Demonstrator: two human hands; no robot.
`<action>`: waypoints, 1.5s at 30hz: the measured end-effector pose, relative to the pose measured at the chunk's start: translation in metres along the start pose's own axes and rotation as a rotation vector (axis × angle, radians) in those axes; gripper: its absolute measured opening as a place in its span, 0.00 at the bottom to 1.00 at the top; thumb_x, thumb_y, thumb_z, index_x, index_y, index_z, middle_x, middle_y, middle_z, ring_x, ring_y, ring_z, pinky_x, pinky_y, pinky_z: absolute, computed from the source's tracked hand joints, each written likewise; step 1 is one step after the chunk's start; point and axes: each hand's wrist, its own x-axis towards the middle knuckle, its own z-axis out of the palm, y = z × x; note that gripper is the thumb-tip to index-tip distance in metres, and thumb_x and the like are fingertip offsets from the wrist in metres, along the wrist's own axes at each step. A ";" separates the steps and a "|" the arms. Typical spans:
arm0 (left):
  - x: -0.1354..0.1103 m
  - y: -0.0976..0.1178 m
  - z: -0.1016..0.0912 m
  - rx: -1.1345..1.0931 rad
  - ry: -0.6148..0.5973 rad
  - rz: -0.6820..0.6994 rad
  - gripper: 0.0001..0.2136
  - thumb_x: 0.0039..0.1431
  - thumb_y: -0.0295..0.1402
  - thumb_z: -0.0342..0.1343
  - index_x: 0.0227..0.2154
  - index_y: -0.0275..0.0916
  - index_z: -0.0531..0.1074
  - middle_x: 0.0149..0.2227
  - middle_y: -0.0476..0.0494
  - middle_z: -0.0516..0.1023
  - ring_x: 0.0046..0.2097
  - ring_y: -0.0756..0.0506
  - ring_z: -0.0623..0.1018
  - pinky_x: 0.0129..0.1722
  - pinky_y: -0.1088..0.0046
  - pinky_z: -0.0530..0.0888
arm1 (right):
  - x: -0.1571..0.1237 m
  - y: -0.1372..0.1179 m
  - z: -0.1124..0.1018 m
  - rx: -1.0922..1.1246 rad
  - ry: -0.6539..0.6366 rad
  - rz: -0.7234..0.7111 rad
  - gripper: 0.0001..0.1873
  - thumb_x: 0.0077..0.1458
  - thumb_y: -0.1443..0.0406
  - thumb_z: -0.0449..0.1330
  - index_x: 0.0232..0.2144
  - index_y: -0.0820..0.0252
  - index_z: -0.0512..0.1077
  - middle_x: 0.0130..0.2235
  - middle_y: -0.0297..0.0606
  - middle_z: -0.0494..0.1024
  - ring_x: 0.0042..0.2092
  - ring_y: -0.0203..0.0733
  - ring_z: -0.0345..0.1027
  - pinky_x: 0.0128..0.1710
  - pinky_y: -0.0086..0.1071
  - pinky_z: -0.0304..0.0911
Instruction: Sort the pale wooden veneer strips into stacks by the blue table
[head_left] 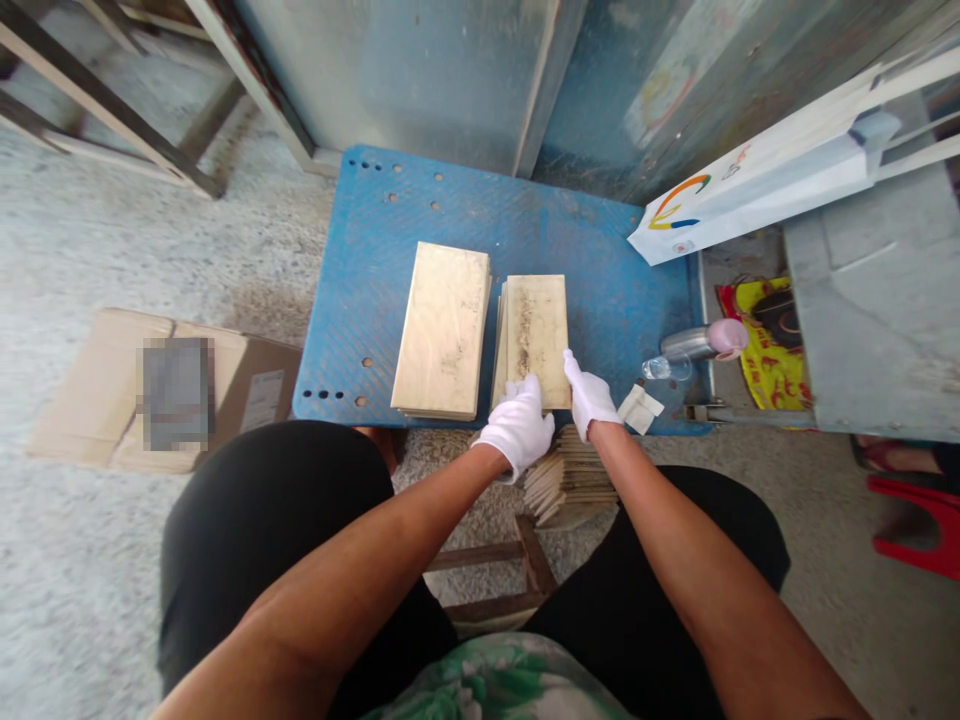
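Note:
Two stacks of cream rectangular tiles lie on a blue plastic tabletop (442, 205). The larger left stack (442, 330) has dark smudges near its right edge. A narrower right stack (544, 320) has a brown speckled streak down its top tile. Both my hands wear white gloves. My left hand (521, 425) is closed over the front edge of the right stack, its fingers on the top tile. At that stack's right edge is my right hand (592, 395), one digit stretched along the side; its other fingers are partly hidden.
More tiles (570, 480) stand fanned below the table edge between my knees. To the right are a steel bottle (686, 343) with a pink cap, a clear cup (667, 368), a paper scrap (640, 408) and a white bag (757, 190). A cardboard box (247, 385) sits left.

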 end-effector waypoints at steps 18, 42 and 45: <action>-0.016 0.001 -0.026 -0.150 0.053 0.019 0.28 0.58 0.40 0.52 0.59 0.33 0.60 0.53 0.31 0.73 0.52 0.38 0.75 0.52 0.65 0.71 | -0.002 0.008 0.000 0.430 -0.217 0.017 0.27 0.40 0.46 0.68 0.35 0.59 0.75 0.30 0.35 0.80 0.34 0.44 0.74 0.32 0.34 0.70; -0.046 -0.003 -0.113 -1.105 -0.006 0.019 0.19 0.54 0.40 0.61 0.46 0.35 0.74 0.43 0.40 0.79 0.42 0.45 0.78 0.45 0.65 0.75 | -0.087 -0.003 -0.048 0.453 -0.577 -0.023 0.21 0.47 0.48 0.65 0.35 0.57 0.76 0.38 0.37 0.80 0.42 0.46 0.73 0.43 0.38 0.69; -0.050 -0.008 -0.109 -1.065 0.042 0.022 0.18 0.52 0.40 0.62 0.42 0.34 0.76 0.40 0.42 0.80 0.40 0.45 0.78 0.44 0.65 0.75 | -0.086 -0.004 -0.050 0.376 -0.625 -0.057 0.20 0.47 0.50 0.66 0.37 0.58 0.77 0.39 0.38 0.81 0.43 0.46 0.73 0.46 0.38 0.67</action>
